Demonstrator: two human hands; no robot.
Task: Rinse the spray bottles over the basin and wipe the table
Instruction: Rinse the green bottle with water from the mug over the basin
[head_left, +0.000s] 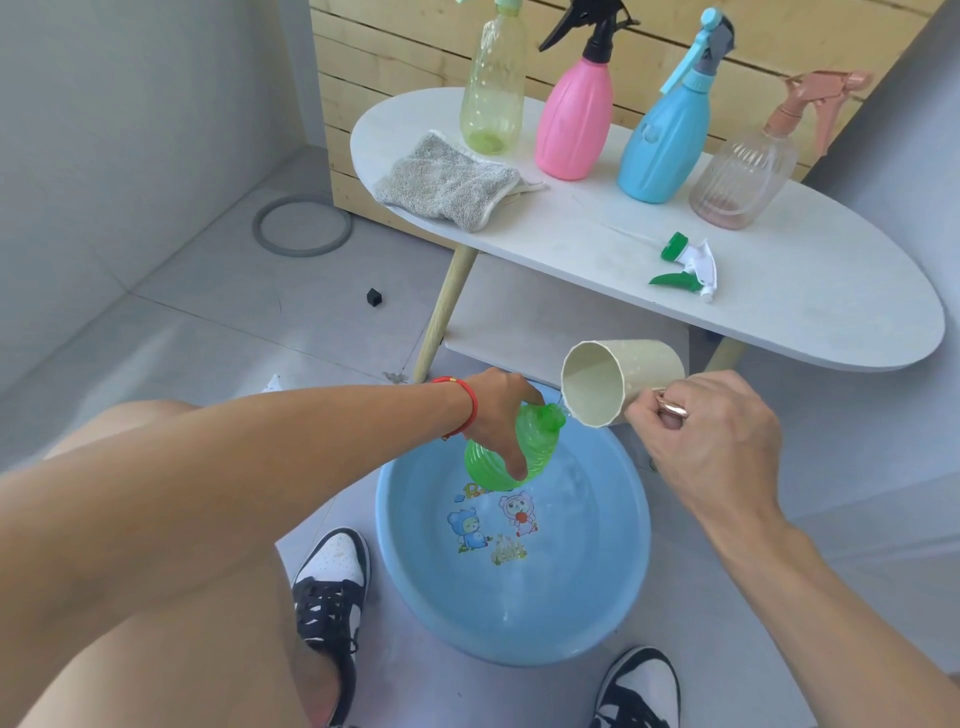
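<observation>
My left hand (498, 415) grips a green ribbed bottle (540, 441) without its spray head, tilted over the blue basin (613, 597) on the floor. My right hand (711, 431) holds a cream cup (618, 379) by its handle, tipped on its side with its rim at the bottle's mouth. The bottle's green and white spray head (688, 267) lies on the white oval table (805, 291). Standing on the table are a yellow-green bottle (491, 98), a pink one (574, 114), a blue one (665, 135) and a clear pinkish one (743, 171). A grey cloth (447, 182) lies at the table's left end.
The basin holds a little water and cartoon prints. My two black and white shoes (332, 577) (639, 691) flank its near side. A grey ring (301, 226) and a small black cube (374, 297) lie on the tiled floor. Wooden slats (395, 57) stand behind the table.
</observation>
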